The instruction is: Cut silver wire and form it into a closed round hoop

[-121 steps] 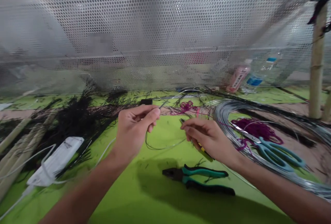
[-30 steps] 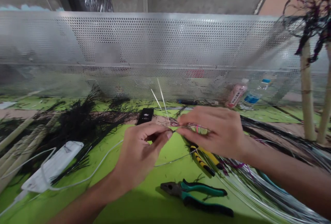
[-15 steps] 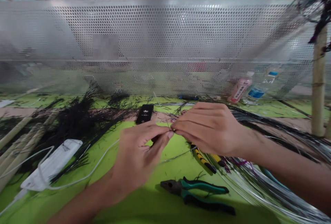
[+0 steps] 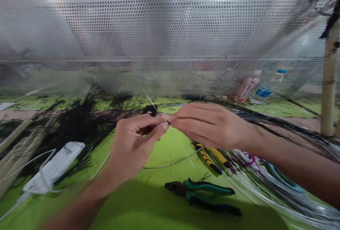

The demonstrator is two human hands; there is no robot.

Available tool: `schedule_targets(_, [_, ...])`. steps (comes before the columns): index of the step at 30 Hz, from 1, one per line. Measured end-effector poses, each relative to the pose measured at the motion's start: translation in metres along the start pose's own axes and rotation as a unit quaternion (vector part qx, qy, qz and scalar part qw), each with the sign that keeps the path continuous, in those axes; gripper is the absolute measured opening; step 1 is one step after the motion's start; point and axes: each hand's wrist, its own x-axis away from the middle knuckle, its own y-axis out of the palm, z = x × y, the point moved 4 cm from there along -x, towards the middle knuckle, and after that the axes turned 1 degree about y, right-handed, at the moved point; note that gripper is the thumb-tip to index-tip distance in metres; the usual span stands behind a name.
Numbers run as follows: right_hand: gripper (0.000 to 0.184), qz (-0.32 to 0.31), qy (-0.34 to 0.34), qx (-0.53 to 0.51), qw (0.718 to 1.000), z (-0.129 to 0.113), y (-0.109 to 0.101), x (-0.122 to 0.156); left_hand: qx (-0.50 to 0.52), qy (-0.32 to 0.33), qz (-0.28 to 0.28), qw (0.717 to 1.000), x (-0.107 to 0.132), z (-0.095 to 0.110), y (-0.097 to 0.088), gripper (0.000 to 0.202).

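Note:
My left hand (image 4: 132,143) is closed, its thumb and forefinger pinching a thin pale wire (image 4: 149,99) at the middle of the view. Fingertip to fingertip with it, my right hand (image 4: 212,125) pinches at the same spot. The wire slants up and left from the fingers, and a short end shows below them. What sits exactly between the fingertips is too small to make out. Below the hands lie green-handled pliers (image 4: 209,189), jaws pointing left. A tool with yellow and black handles (image 4: 209,161) is partly covered by my right hand.
Loose silvery wires (image 4: 287,201) spread at the right. Black fringed strands (image 4: 77,116) and a white power strip (image 4: 54,168) lie left. A phone (image 4: 150,110) is mostly hidden behind my left hand. Two bottles (image 4: 247,88) stand by a perforated metal panel (image 4: 170,28); a pole (image 4: 329,88) rises at right.
Both hands have shifted slightly up and left, still pinching together. A longer stretch of wire now shows above the fingers, and my left hand covers more of the phone.

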Motion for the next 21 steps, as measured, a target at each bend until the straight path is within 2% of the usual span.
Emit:
schedule_targets(3, [0.016, 0.059, -0.083, 0.087, 0.991, -0.005, 0.004, 0.009, 0.025, -0.023, -0.008, 0.999, -0.001, -0.002, 0.002, 0.009])
schedule_targets(7, [0.005, 0.110, -0.101, 0.091, 0.985, -0.006, 0.007, 0.006, 0.022, -0.015, -0.004, 1.000, -0.001, -0.003, 0.004, 0.011])
schedule_targets(9, [0.009, 0.097, -0.024, 0.032, 0.994, -0.003, 0.006, -0.001, 0.020, 0.000, -0.005, 1.000, 0.000, -0.002, 0.004, 0.014])
schedule_targets(11, [0.013, 0.062, 0.128, -0.091, 0.986, 0.006, 0.006, -0.008, 0.016, 0.019, -0.016, 1.000, 0.002, 0.001, 0.005, 0.016])
schedule_targets(12, [0.014, 0.034, 0.211, -0.166, 0.963, 0.011, 0.007, -0.010, 0.011, 0.029, -0.024, 0.999, 0.003, 0.002, 0.006, 0.016])
schedule_targets(14, [0.015, -0.028, 0.346, -0.307, 0.886, 0.018, 0.013, -0.012, -0.006, 0.044, -0.037, 0.998, 0.004, 0.005, 0.008, 0.015])
schedule_targets(15, [0.017, -0.063, 0.387, -0.358, 0.847, 0.019, 0.016, -0.013, -0.014, 0.048, -0.041, 0.998, 0.005, 0.007, 0.008, 0.015])
schedule_targets(16, [0.018, -0.089, 0.411, -0.386, 0.821, 0.021, 0.017, -0.013, -0.021, 0.050, -0.041, 0.998, 0.005, 0.008, 0.008, 0.014])
schedule_targets(17, [0.019, -0.095, 0.420, -0.392, 0.813, 0.022, 0.017, -0.014, -0.025, 0.048, -0.040, 0.998, 0.006, 0.008, 0.008, 0.014])
schedule_targets(18, [0.017, -0.080, 0.413, -0.372, 0.828, 0.025, 0.015, -0.015, -0.025, 0.042, -0.038, 0.998, 0.006, 0.009, 0.007, 0.014])
schedule_targets(19, [0.015, -0.047, 0.381, -0.327, 0.864, 0.027, 0.010, -0.016, -0.022, 0.035, -0.037, 0.998, 0.006, 0.008, 0.006, 0.014])
schedule_targets(21, [0.013, 0.034, 0.241, -0.196, 0.950, 0.024, -0.003, -0.018, -0.004, 0.019, -0.039, 0.999, 0.006, 0.008, 0.005, 0.013])
